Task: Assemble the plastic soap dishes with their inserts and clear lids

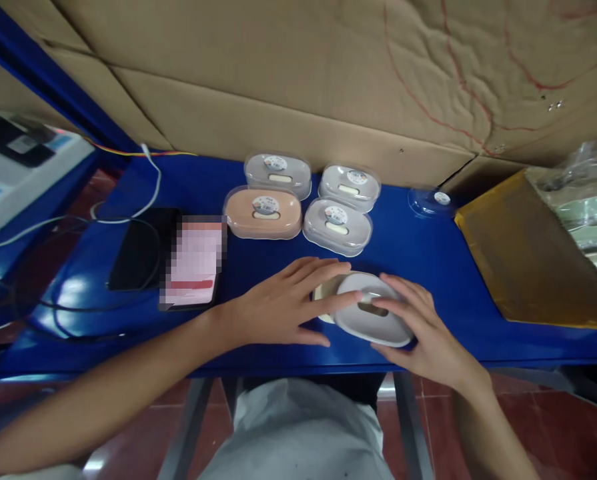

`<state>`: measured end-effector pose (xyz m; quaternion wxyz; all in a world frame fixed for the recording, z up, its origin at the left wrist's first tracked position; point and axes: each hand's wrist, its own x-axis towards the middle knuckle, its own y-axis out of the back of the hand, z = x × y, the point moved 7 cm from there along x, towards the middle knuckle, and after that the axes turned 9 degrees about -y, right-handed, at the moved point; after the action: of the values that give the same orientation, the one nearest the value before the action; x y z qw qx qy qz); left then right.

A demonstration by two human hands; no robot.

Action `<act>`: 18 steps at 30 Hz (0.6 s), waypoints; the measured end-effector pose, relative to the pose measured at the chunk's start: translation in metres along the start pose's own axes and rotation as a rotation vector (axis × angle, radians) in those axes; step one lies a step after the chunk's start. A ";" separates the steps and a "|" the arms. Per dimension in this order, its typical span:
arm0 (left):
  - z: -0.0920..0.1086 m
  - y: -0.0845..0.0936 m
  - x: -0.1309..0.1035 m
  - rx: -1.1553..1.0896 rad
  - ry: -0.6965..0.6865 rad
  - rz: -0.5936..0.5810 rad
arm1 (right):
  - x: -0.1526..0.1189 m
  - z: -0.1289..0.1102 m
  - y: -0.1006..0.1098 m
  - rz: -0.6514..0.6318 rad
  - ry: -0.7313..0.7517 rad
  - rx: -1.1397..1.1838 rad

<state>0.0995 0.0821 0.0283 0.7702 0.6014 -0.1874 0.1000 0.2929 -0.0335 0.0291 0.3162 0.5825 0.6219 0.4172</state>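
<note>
1. Brown cardboard [278,87] stands behind the table, probably as a screen; red tiled floor [435,427] shows below.
2. Before you is a glossy blue table [418,257], its near edge at your lap.
3. A taped carton [503,260] sits at the right, clear plastic showing at its far side; that spot seems chosen for easy reach.
4. Your left hand [273,303] is spread and grips nothing; its index fingertip meets the grey dish, perhaps to steady it.
5. Your right hand [423,333] grasps that dish, fingers at the far rim and over the slot, thumb at the near rim, likely for control.
6. Four lidded dishes [263,223], three grey and one peach, stand in two rows beyond your hands, apparently set back to leave working room.
7. Left of them, a phone [193,267] lies lit, face up, seemingly readable from your seat.
8. The grey dish [378,327] is near the table's front edge, overlapping a cream piece [324,293] mostly hidden beneath.
9. A loose clear lid [431,203] rests beside the carton.
</note>
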 end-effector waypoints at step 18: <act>-0.006 -0.004 0.001 0.060 0.055 -0.080 | 0.040 0.001 -0.017 -0.091 0.148 0.063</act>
<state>0.1028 0.0871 0.0237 0.7601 0.6281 -0.1392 0.0911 0.2811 0.0063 0.0170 0.2696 0.5309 0.6820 0.4246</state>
